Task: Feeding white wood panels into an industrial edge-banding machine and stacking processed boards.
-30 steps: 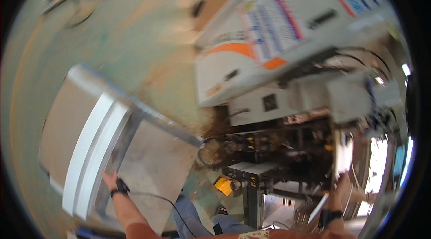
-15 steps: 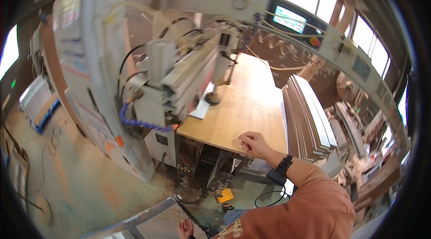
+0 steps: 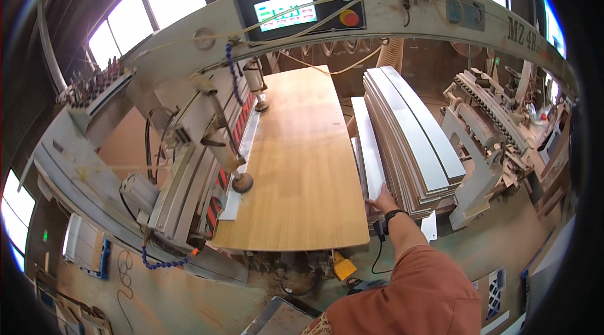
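My right hand (image 3: pixel 382 200) is at the near end of a long white board (image 3: pixel 375 168), thumb to one side and fingers on the board, closed on its end. That board lies along the left side of a stack of white-faced boards (image 3: pixel 418 124). To the left, a wood-grain tabletop (image 3: pixel 302 165) spans the machine. A narrow white strip (image 3: pixel 230 207) rests along its left edge, beside round clamp feet (image 3: pixel 242 182). My left hand is out of view.
An arched machine beam (image 3: pixel 434 5) crosses above, carrying a screen (image 3: pixel 285 11) and a red knob (image 3: pixel 348 17). A yellow pedal (image 3: pixel 343 266) sits on the floor below the tabletop. Right of the stack stands a roller conveyor (image 3: pixel 487 105) among wood scraps.
The view has swung right. My right hand has moved from above the tabletop's near edge to the white board's end. My left hand, visible low before, has left the picture.
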Motion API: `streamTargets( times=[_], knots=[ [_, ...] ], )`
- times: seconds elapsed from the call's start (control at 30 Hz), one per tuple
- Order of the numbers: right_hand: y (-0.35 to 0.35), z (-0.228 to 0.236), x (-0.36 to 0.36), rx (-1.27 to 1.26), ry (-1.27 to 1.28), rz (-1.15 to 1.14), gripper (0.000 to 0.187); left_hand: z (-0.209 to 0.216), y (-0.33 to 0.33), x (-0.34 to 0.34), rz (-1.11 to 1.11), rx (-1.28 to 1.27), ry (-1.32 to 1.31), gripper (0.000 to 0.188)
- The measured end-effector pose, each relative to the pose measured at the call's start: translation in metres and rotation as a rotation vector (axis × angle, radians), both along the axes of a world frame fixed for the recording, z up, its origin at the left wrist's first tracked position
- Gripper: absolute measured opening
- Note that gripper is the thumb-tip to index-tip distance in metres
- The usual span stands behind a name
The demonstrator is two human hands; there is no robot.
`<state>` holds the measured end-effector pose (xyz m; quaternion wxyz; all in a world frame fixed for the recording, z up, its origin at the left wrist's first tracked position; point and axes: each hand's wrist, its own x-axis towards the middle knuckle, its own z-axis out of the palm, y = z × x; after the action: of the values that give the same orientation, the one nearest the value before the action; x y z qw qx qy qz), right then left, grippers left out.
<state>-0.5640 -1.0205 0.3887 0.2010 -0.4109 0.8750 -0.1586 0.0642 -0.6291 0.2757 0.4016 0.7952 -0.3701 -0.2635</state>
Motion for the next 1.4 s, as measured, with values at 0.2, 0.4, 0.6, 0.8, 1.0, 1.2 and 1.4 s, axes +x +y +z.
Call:
streamTargets(
  times=[0.2, 0.4, 0.6, 0.8, 1.0, 1.2, 1.4],
  knots=[
    [0.004, 0.009, -0.014, 0.037, -0.103, -0.104, 0.102, 0.132, -0.155, -0.105, -0.062, -0.573, 0.895, 0.028],
    [-0.011, -0.002, -0.035, -0.448, -0.700, 0.016, 0.044, 0.213, -0.341, -0.172, -0.178, -0.427, 1.294, 0.024],
    [0.041, 0.121, 0.000, -0.639, -1.013, 0.059, 0.029, 0.194, -0.432, -0.215, -0.051, -0.427, 1.159, 0.045],
    [0.036, 0.138, 0.027, -0.702, -1.052, 0.139, 0.029, 0.192, -0.440, -0.217, -0.029, -0.422, 1.136, 0.066],
    [0.014, 0.129, 0.058, -0.807, -0.750, 0.356, 0.031, 0.195, -0.434, -0.220, -0.078, -0.457, 1.148, 0.065],
    [-0.010, 0.152, 0.081, -0.404, -1.233, 0.405, 0.044, 0.197, -0.441, -0.229, 0.064, -0.503, 1.240, 0.069],
    [-0.030, 0.138, 0.091, -0.562, -1.041, 0.473, 0.053, 0.242, -0.429, -0.267, 0.238, -0.711, 1.057, 0.045]
  ],
)
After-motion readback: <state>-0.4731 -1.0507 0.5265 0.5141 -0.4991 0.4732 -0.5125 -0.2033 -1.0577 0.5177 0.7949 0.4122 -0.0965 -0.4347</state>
